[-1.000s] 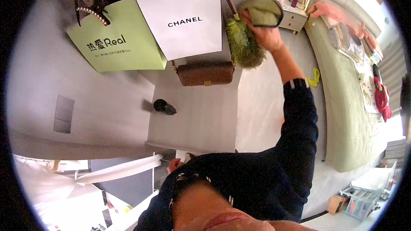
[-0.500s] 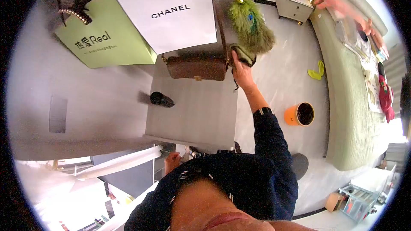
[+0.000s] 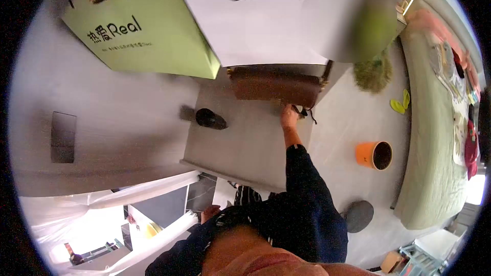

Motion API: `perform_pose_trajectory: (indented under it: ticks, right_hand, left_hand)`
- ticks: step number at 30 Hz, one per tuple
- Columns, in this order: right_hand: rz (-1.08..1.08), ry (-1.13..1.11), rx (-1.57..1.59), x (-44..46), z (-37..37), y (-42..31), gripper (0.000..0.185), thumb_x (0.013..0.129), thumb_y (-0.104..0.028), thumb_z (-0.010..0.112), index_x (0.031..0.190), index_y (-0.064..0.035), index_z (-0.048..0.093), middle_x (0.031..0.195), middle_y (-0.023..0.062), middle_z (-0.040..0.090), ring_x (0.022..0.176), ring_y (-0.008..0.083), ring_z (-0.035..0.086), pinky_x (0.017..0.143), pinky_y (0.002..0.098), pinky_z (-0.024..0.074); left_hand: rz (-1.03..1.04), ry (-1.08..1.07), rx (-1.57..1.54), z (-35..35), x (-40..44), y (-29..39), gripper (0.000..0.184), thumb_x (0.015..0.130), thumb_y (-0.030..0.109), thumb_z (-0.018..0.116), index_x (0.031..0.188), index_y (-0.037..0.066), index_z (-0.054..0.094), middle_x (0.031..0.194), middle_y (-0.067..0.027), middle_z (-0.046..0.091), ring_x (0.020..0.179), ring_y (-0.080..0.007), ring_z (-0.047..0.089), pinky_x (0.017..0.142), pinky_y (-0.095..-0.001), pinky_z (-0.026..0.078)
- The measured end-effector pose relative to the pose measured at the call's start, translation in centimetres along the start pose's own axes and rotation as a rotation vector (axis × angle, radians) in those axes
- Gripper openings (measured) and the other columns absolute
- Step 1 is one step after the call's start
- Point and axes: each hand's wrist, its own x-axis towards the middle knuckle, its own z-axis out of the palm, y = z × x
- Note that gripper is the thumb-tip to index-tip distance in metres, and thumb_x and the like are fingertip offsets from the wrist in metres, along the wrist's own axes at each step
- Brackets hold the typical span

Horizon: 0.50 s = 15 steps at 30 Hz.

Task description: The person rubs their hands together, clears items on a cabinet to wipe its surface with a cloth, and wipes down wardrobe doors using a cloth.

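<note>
My right hand [image 3: 289, 116] is closed at the right end of the cabinet top, just below the brown handbag [image 3: 276, 87]. It grips a small pouch-like thing [image 3: 302, 114] with a dark cord, mostly hidden behind the fingers. The bag lies on its side against a white CHANEL paper bag [image 3: 266, 25]. Low by my body is my left hand [image 3: 209, 213], only partly visible; its fingers are unclear. A short black cylinder [image 3: 210, 119] rests on the grey cabinet top [image 3: 240, 145].
A green paper bag [image 3: 138, 36] stands left of the white one. At right hangs a green feather duster [image 3: 372, 75], partly covered by a blurred patch. An orange bin [image 3: 367, 154], yellow slippers [image 3: 399, 105], a round grey stool [image 3: 359, 216] and a bed [image 3: 424, 163] lie beyond.
My right hand has come down from beside the duster to below the brown handbag, still holding the small thing. The view has shifted, and the bags appear larger and closer.
</note>
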Motion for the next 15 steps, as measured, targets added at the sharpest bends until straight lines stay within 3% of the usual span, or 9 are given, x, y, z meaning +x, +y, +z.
perform_pose_trajectory:
  ticks: [2, 3, 5, 7, 9, 11, 13, 15]
  right_hand:
    - [0.044, 0.166, 0.264, 0.7, 4.1, -1.5, 0.032, 0.090, -0.022, 0.047, 0.106, 0.0053, 0.050, 0.099, 0.0163, 0.054, 0.089, 0.0294, 0.049, 0.082, 0.0438, 0.0398]
    - [-0.125, 0.505, 0.429, 2.0, 7.8, -2.1, 0.031, 0.091, -0.023, 0.047, 0.104, 0.0049, 0.050, 0.092, 0.0141, 0.055, 0.082, 0.0280, 0.049, 0.077, 0.0426, 0.0411]
    - [-0.313, 0.800, 0.640, 3.1, 11.1, -4.0, 0.031, 0.091, -0.024, 0.047, 0.104, 0.0042, 0.049, 0.087, 0.0124, 0.056, 0.077, 0.0269, 0.049, 0.073, 0.0416, 0.0426]
    - [-0.343, 0.707, 0.741, 4.1, 12.2, -7.7, 0.033, 0.091, -0.024, 0.048, 0.107, 0.0036, 0.048, 0.092, 0.0135, 0.056, 0.080, 0.0275, 0.050, 0.075, 0.0418, 0.0430]
    - [-0.343, 0.627, 0.813, 4.0, 12.2, -11.7, 0.036, 0.090, -0.024, 0.048, 0.112, 0.0040, 0.045, 0.099, 0.0155, 0.052, 0.087, 0.0286, 0.048, 0.079, 0.0421, 0.0410]
    - [-0.294, 0.576, 0.774, 3.6, 11.7, -16.0, 0.040, 0.090, -0.023, 0.047, 0.117, 0.0055, 0.039, 0.108, 0.0182, 0.046, 0.096, 0.0304, 0.042, 0.085, 0.0423, 0.0364]
    - [-0.222, 0.549, 0.651, 2.6, 11.2, -20.2, 0.045, 0.091, -0.023, 0.046, 0.122, 0.0070, 0.034, 0.117, 0.0208, 0.039, 0.106, 0.0321, 0.037, 0.091, 0.0426, 0.0319]
    - [-0.084, 0.509, 0.370, -0.1, 10.3, -24.7, 0.050, 0.091, -0.022, 0.044, 0.127, 0.0085, 0.029, 0.126, 0.0235, 0.033, 0.116, 0.0339, 0.032, 0.097, 0.0429, 0.0274]
  left_hand:
    - [0.217, 0.007, 0.482, -0.7, 0.5, -1.4, 0.019, 0.085, 0.016, 0.063, 0.096, 0.001, 0.062, 0.078, -0.0054, 0.065, 0.071, -0.0162, 0.062, 0.064, -0.0270, 0.050]
    - [0.201, -0.005, 0.480, -0.9, 1.4, -1.0, 0.018, 0.084, 0.015, 0.062, 0.096, 0.001, 0.062, 0.077, -0.0058, 0.065, 0.071, -0.0161, 0.063, 0.063, -0.0277, 0.050]
    - [0.156, -0.014, 0.473, -1.0, 1.9, 2.0, 0.017, 0.084, 0.012, 0.062, 0.098, 0.003, 0.062, 0.077, -0.0066, 0.065, 0.072, -0.0158, 0.063, 0.063, -0.0292, 0.050]
    - [0.278, 0.057, 1.121, 1.9, 1.3, 7.8, 0.018, 0.082, 0.008, 0.061, 0.099, 0.004, 0.062, 0.077, -0.0077, 0.065, 0.072, -0.0154, 0.063, 0.063, -0.0299, 0.050]
    - [0.260, 0.205, 1.072, 4.8, 0.4, 13.5, 0.017, 0.082, 0.007, 0.061, 0.098, 0.004, 0.062, 0.077, -0.0083, 0.065, 0.072, -0.0156, 0.063, 0.063, -0.0299, 0.050]
    - [0.277, 0.094, 0.644, 0.1, 2.9, 10.6, 0.014, 0.082, 0.007, 0.060, 0.096, 0.003, 0.062, 0.077, -0.0085, 0.064, 0.070, -0.0144, 0.061, 0.062, -0.0288, 0.048]
    - [0.145, 0.109, 0.920, 2.1, 2.6, 16.5, 0.015, 0.082, 0.006, 0.061, 0.096, 0.003, 0.062, 0.076, -0.0065, 0.062, 0.069, -0.0125, 0.058, 0.061, -0.0272, 0.046]
    - [0.077, 0.069, 0.765, -0.1, 3.8, 16.4, 0.016, 0.081, 0.005, 0.062, 0.096, 0.003, 0.062, 0.075, -0.0043, 0.060, 0.068, -0.0109, 0.054, 0.060, -0.0257, 0.044]
